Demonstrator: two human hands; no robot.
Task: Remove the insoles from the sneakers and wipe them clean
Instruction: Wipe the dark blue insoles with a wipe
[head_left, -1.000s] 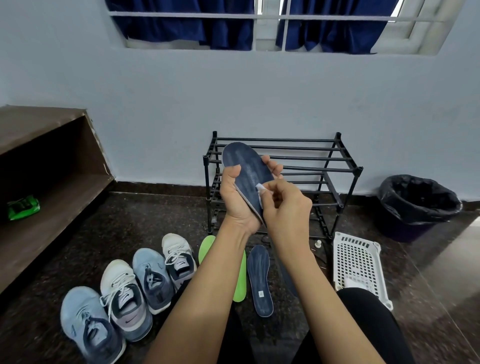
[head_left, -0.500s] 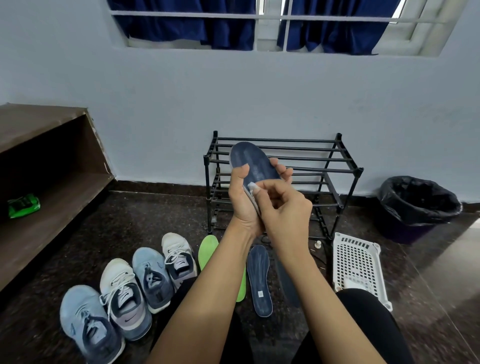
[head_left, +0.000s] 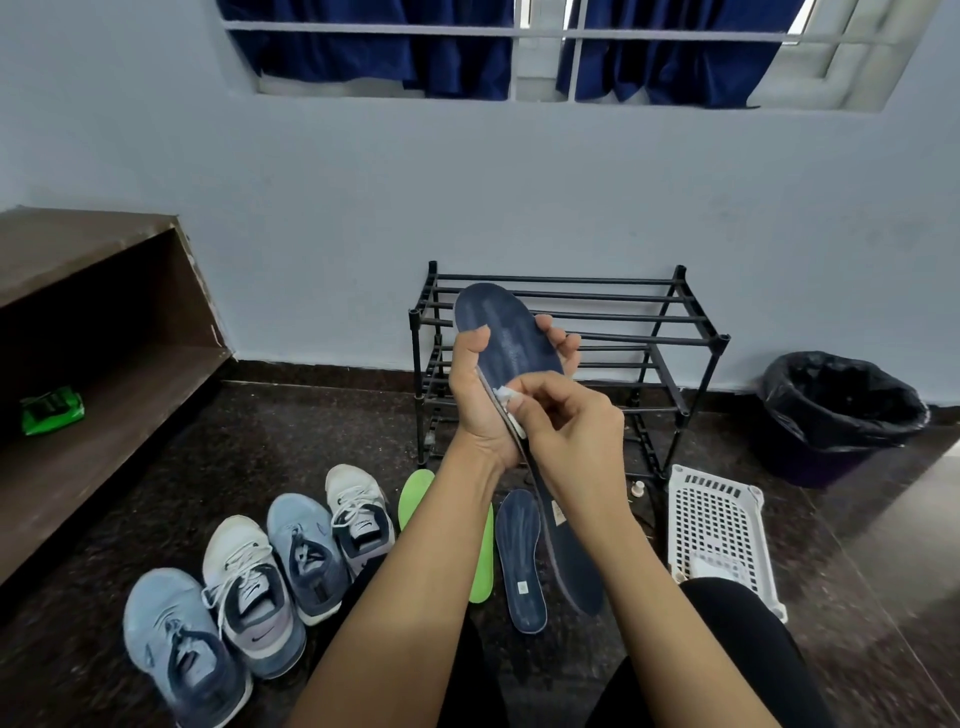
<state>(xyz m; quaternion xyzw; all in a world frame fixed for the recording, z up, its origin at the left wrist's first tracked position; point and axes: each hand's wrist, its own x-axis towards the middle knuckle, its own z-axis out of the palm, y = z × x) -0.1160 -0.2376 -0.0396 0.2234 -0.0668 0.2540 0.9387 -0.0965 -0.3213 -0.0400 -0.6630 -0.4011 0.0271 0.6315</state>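
Navy insole (head_left: 511, 340), pale scuff streaks on its face, toe end up, held in air before black rack (head_left: 597, 280) | left hand (head_left: 478, 410) curled round its edges | right hand (head_left: 571, 426) pinching white wipe (head_left: 503, 393) against its near edge

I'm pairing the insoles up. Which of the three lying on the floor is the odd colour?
The green insole, leftmost of the three, beside the white sneaker. The dark blue insoles to its right match each other.

Head-worn wide view, forward and down, hands close
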